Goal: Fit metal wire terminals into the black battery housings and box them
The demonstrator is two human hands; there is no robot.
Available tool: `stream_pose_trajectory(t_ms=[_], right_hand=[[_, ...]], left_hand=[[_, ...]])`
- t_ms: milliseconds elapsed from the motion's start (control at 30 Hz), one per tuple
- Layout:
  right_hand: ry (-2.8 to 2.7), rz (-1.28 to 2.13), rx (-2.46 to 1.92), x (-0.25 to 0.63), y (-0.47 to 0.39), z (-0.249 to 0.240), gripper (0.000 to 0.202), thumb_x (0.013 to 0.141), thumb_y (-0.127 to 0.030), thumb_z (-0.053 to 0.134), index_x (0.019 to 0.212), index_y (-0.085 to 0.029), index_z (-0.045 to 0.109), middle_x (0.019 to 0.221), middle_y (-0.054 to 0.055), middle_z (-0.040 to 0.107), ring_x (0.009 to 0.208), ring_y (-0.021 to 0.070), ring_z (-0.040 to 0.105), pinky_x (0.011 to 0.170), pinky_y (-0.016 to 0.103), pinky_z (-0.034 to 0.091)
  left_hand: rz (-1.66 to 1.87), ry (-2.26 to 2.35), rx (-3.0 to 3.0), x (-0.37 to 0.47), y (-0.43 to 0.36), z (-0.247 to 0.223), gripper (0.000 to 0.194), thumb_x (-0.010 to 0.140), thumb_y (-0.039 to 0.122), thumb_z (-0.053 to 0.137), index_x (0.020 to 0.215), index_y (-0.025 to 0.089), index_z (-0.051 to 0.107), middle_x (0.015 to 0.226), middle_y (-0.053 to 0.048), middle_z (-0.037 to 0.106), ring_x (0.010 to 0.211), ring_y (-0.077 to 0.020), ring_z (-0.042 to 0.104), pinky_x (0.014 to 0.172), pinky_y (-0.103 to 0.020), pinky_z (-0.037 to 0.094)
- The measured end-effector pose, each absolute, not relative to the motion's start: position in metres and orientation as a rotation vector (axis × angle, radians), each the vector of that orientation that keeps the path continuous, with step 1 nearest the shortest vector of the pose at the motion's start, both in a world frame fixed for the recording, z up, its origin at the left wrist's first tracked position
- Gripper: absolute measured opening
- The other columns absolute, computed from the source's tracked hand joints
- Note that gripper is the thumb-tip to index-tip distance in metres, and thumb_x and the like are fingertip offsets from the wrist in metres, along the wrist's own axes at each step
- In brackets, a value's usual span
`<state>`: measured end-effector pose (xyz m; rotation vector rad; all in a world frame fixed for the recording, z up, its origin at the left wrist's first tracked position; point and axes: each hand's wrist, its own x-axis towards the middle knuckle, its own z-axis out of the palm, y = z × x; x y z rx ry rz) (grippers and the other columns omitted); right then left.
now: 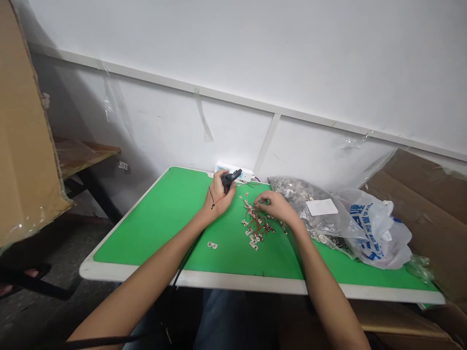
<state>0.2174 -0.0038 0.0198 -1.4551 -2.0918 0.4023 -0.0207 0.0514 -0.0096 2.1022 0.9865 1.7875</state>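
My left hand (219, 194) is wrapped round a black handheld device (231, 180), above the green table top near its back edge. A red and black cord circles that wrist. My right hand (273, 204) hovers at the upper right of a pile of small metal parts with red wires (257, 223). Its thumb and fingers are pinched together; whatever lies between them is too small to make out. Loose small pale parts (252, 239) lie around the pile. A small pale flat piece (212, 245) lies apart, nearer the front edge.
A white box-like unit (243, 173) stands against the wall. To the right are a clear bag of small metal parts (292, 190) with a white label (322, 207) and a white plastic bag with blue print (383, 238). Cardboard (31, 126) rises at left. A black cable (187, 257) crosses the table's front edge.
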Motion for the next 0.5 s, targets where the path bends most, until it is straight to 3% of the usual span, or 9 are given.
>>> stream_pose_trajectory(t_ms=[100,267,400,500], right_hand=[[-2.176,0.456,-1.441,0.214,-0.009,0.024,0.006,0.082,-0.02,0.08,0.087,-0.024,0.079,0.11,0.006,0.076,0.109,0.0252,0.069,0.098,0.039,0.053],[-2.293,0.57,-1.468,0.207,-0.014,0.021,0.009,0.079,-0.024,0.085,0.081,-0.023,0.076,0.096,0.005,0.074,0.098,0.0249,0.069,0.088,0.035,0.055],[-2.28,0.564,-1.469,0.21,-0.01,0.012,0.007,0.08,-0.017,0.081,0.08,-0.022,0.076,0.099,0.006,0.074,0.1,0.0243,0.069,0.087,0.034,0.056],[-2.302,0.536,-1.435,0.211,-0.009,0.009,0.018,0.079,-0.006,0.074,0.074,-0.023,0.075,0.093,0.006,0.075,0.101,0.0254,0.068,0.089,0.035,0.055]], left_hand=[[1.781,0.981,2.122,-0.02,0.051,-0.011,0.045,0.095,0.026,0.063,0.135,0.02,0.044,0.12,-0.012,0.07,0.109,-0.025,0.072,0.092,-0.043,0.058],[1.761,0.975,2.13,-0.02,0.05,-0.011,0.046,0.095,0.026,0.064,0.136,0.02,0.045,0.122,-0.013,0.07,0.109,-0.0262,0.071,0.092,-0.044,0.057],[1.755,0.96,2.134,-0.021,0.05,-0.011,0.047,0.095,0.026,0.063,0.137,0.02,0.044,0.123,-0.014,0.069,0.11,-0.0259,0.071,0.093,-0.043,0.056],[1.738,0.977,2.139,-0.02,0.049,-0.011,0.046,0.095,0.028,0.063,0.137,0.02,0.044,0.122,-0.013,0.069,0.108,-0.0259,0.071,0.092,-0.043,0.056]])
